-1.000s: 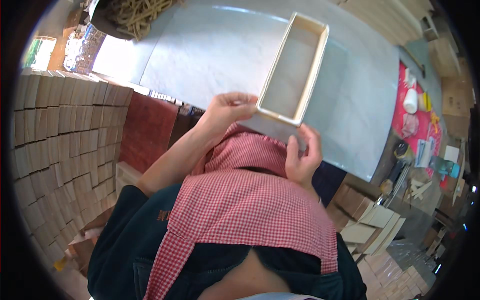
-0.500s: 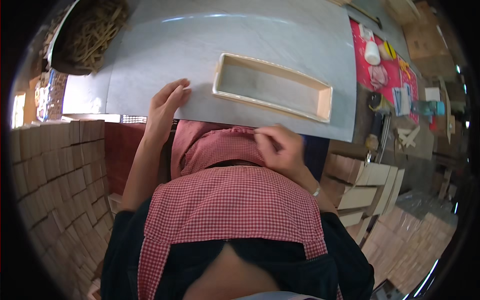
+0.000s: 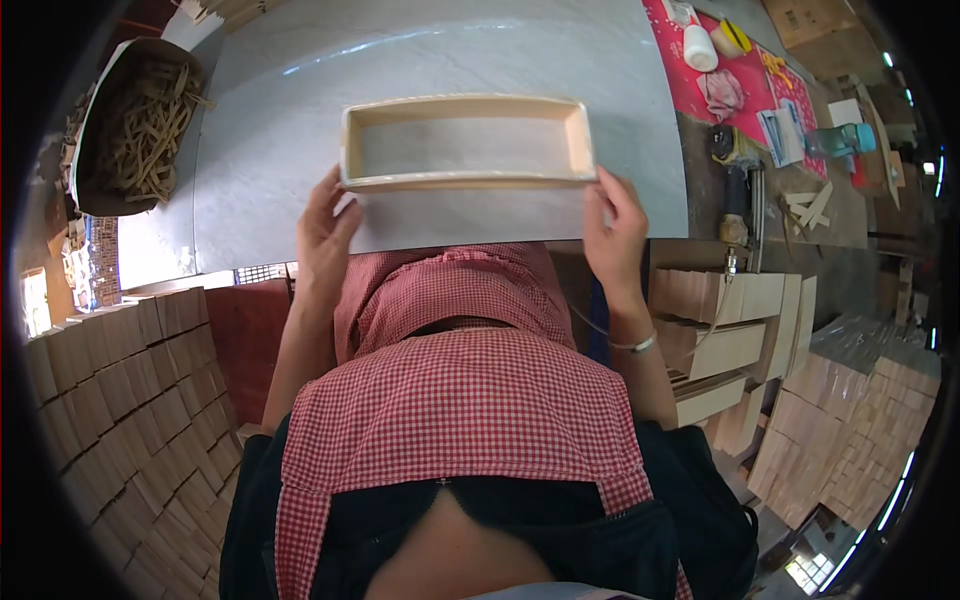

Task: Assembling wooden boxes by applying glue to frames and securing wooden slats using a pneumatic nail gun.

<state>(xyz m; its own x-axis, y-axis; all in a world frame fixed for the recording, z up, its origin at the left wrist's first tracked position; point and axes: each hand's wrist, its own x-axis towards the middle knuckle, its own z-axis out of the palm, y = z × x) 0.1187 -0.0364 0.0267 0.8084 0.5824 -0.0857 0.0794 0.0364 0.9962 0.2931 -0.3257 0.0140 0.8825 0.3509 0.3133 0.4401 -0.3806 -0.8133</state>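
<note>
A long rectangular frame (image 3: 470,182) of pale wood lies in front of me on the grey tabletop, its long sides running left to right. The grey surface shows through its open middle. My left hand (image 3: 327,225) grips the near left corner, fingers curled at the outside of the end. At the near right corner, my right hand (image 3: 613,225) pinches the other end between fingers and thumb. The fingertips on the far side of each corner are partly hidden by the wood.
A box (image 3: 95,150) of thin wood strips stands at the left. On the right are a white bottle (image 3: 700,48), a pink cloth (image 3: 722,93), a turquoise-capped bottle (image 3: 845,140) and a power tool (image 3: 736,215). Wood blocks (image 3: 130,390) are stacked below left, wooden boxes (image 3: 735,335) below right.
My right hand has risen from my apron to the frame's right end. My left hand has met its left corner. The frame has shifted left and turned level with the table edge.
</note>
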